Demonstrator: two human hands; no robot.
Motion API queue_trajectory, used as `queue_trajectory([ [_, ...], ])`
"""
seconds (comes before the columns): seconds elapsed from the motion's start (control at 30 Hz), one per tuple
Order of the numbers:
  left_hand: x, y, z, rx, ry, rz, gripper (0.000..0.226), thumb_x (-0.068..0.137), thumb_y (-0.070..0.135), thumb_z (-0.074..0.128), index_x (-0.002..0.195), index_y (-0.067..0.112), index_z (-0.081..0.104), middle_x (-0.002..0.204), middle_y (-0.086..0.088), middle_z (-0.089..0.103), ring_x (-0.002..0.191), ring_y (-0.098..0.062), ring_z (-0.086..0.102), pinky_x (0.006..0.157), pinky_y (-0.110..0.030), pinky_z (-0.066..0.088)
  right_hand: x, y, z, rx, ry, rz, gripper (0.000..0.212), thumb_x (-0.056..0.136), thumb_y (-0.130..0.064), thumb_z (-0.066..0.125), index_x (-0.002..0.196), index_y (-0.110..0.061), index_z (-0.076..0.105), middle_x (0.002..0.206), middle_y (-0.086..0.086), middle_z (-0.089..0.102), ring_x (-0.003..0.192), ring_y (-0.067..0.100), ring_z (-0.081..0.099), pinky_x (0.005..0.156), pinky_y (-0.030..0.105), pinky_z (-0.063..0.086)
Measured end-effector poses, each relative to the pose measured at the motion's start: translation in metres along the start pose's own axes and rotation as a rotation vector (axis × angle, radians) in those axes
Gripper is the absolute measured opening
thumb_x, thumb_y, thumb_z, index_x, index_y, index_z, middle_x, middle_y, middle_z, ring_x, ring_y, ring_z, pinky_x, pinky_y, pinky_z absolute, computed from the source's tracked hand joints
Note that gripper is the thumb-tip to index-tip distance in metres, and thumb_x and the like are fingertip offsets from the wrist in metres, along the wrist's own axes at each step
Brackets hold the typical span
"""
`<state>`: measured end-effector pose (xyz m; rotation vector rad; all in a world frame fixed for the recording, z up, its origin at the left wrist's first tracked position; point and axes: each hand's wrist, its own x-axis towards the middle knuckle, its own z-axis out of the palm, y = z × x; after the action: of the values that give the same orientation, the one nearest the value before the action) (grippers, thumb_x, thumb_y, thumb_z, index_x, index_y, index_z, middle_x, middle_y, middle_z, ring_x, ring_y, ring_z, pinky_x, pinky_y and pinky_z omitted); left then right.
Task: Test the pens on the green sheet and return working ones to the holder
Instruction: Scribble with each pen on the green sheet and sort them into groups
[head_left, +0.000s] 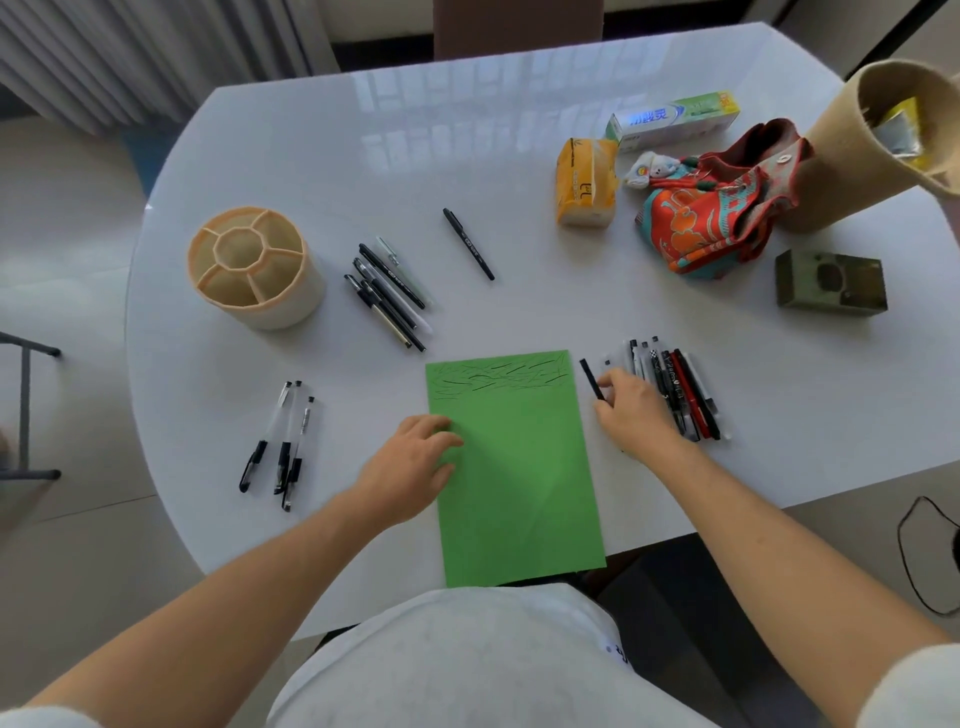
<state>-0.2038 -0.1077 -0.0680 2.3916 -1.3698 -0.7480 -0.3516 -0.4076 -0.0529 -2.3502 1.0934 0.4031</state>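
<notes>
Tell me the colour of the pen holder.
The pen holder is cream to pale tan, with divided compartments; the head view shows it best.

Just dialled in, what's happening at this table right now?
A person is testing pens at a white table. Their left hand rests flat on the green paper sheet, whose top edge is already covered in black test strokes. Their right hand pinches a slim black pen beside the bundle of untested pens. The beige round compartmented holder stands empty at the far left, with other pen groups lying on the table.
</notes>
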Motion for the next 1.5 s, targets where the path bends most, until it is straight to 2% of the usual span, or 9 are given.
queue_trajectory([
  [0.13, -0.006, -0.002, 0.003, 0.026, -0.013, -0.010, 0.039, 0.092, 0.026, 0.058, 0.130, 0.022, 0.061, 0.150, -0.007, 0.044, 0.138, -0.027, 0.037, 0.115, -0.043, 0.037, 0.009, -0.005, 0.004, -0.063, 0.143, -0.012, 0.032, 0.092, -0.015, 0.060, 0.124, -0.013, 0.057, 0.117, 0.009, 0.058, 0.092, 0.025, 0.057, 0.073, 0.033, 0.043],
  [0.27, -0.005, -0.001, 0.003, 0.028, -0.033, -0.035, 0.038, 0.092, 0.027, 0.057, 0.129, 0.024, 0.062, 0.152, -0.006, 0.041, 0.140, -0.026, 0.034, 0.115, -0.043, 0.036, 0.032, -0.048, 0.007, 0.069, 0.223, -0.132, 0.030, 0.094, -0.018, 0.060, 0.123, -0.012, 0.062, 0.113, 0.007, 0.061, 0.092, 0.020, 0.059, 0.069, 0.026, 0.039],
  [0.43, -0.006, -0.001, 0.004, 0.006, -0.035, -0.048, 0.037, 0.092, 0.027, 0.057, 0.128, 0.022, 0.063, 0.152, -0.006, 0.041, 0.140, -0.026, 0.034, 0.113, -0.042, 0.036, 0.092, -0.127, 0.006, 0.265, 0.187, -0.164, 0.034, 0.092, -0.025, 0.058, 0.124, -0.013, 0.065, 0.112, 0.007, 0.068, 0.105, 0.024, 0.061, 0.090, 0.033, 0.046],
  [0.6, -0.010, 0.001, 0.007, -0.036, -0.022, -0.080, 0.039, 0.093, 0.032, 0.056, 0.131, 0.023, 0.061, 0.155, -0.002, 0.036, 0.142, -0.021, 0.030, 0.116, -0.039, 0.030, 0.146, -0.168, 0.010, 0.107, 0.183, -0.148, 0.038, 0.094, -0.034, 0.055, 0.127, -0.016, 0.062, 0.128, 0.014, 0.060, 0.110, 0.034, 0.062, 0.093, 0.037, 0.048],
  [0.77, -0.010, 0.000, 0.009, -0.045, -0.020, -0.087, 0.040, 0.093, 0.030, 0.056, 0.131, 0.022, 0.061, 0.156, -0.003, 0.036, 0.143, -0.022, 0.029, 0.118, -0.040, 0.027, 0.158, -0.170, 0.015, -0.007, 0.202, -0.146, 0.027, 0.095, -0.030, 0.052, 0.111, -0.012, 0.064, 0.120, 0.017, 0.061, 0.104, 0.038, 0.063, 0.088, 0.039, 0.049],
  [0.93, -0.008, -0.003, 0.007, -0.060, -0.025, -0.069, 0.037, 0.094, 0.032, 0.054, 0.129, 0.023, 0.062, 0.154, -0.001, 0.038, 0.142, -0.021, 0.029, 0.117, -0.040, 0.029, 0.116, -0.147, 0.001, 0.473, 0.170, -0.069, 0.013, 0.085, -0.019, 0.062, 0.091, -0.011, 0.070, 0.086, 0.008, 0.076, 0.080, 0.022, 0.074, 0.079, 0.039, 0.060],
  [1.07, -0.007, -0.003, 0.002, -0.155, -0.022, -0.098, 0.032, 0.097, 0.030, 0.054, 0.126, 0.023, 0.065, 0.151, -0.001, 0.042, 0.140, -0.019, 0.034, 0.116, -0.041, 0.034, 0.044, -0.112, -0.005, 0.897, 0.128, 0.003, 0.011, 0.083, -0.006, 0.069, 0.091, -0.011, 0.074, 0.072, 0.006, 0.076, 0.063, 0.015, 0.072, 0.066, 0.033, 0.064],
  [1.27, -0.004, 0.010, -0.010, -0.461, 0.096, -0.160, 0.033, 0.099, 0.035, 0.052, 0.132, 0.030, 0.056, 0.128, 0.013, 0.055, 0.105, 0.002, 0.056, 0.094, -0.024, 0.049, -0.059, -0.067, 0.008, 1.023, 0.044, 0.034, 0.017, 0.086, 0.002, 0.067, 0.088, -0.012, 0.078, 0.071, 0.004, 0.073, 0.063, 0.013, 0.063, 0.060, 0.023, 0.055],
  [1.5, 0.009, 0.032, -0.012, -0.399, -0.041, -0.042, 0.027, 0.099, 0.034, 0.055, 0.123, 0.030, 0.065, 0.091, 0.025, 0.056, 0.083, 0.010, 0.055, 0.070, -0.011, 0.037, -0.100, -0.064, 0.020, 1.225, 0.084, 0.127, 0.017, 0.089, 0.006, 0.061, 0.088, -0.004, 0.075, 0.068, 0.009, 0.064, 0.063, 0.018, 0.057, 0.059, 0.027, 0.051],
])
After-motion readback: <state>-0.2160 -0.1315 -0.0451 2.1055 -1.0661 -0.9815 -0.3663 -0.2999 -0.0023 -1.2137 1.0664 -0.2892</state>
